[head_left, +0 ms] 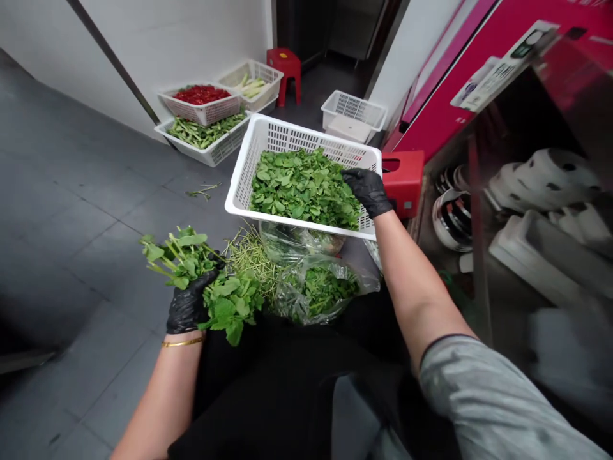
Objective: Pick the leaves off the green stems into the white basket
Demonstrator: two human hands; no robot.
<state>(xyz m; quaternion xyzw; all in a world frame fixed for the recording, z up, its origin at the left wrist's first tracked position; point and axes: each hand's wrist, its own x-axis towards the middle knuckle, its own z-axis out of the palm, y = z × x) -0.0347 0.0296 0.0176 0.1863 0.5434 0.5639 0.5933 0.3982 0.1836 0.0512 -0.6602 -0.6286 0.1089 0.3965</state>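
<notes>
My left hand (188,305), in a black glove, is closed around a bunch of leafy green stalks (184,255). Leaves hang out on both sides of the fist. At the right end of a white plastic basket (234,191), my gloved right hand (368,190) reaches in with its fingers bent together at the leaves. Whatever those fingertips hold is hidden. Picked green leaves (301,185) fill much of the basket. Below its near rim lie a pile of thin bare stems (251,262) and a clear plastic bag (320,287) of greens.
Against the wall are baskets of red chilies (202,94), green pods or stalks (205,131) and pale stalks (251,85). A red stool (284,67) and a white basket (354,112) stand farther back. To the right are a red stool-like object (406,185) and a shelf with white dishes (541,179).
</notes>
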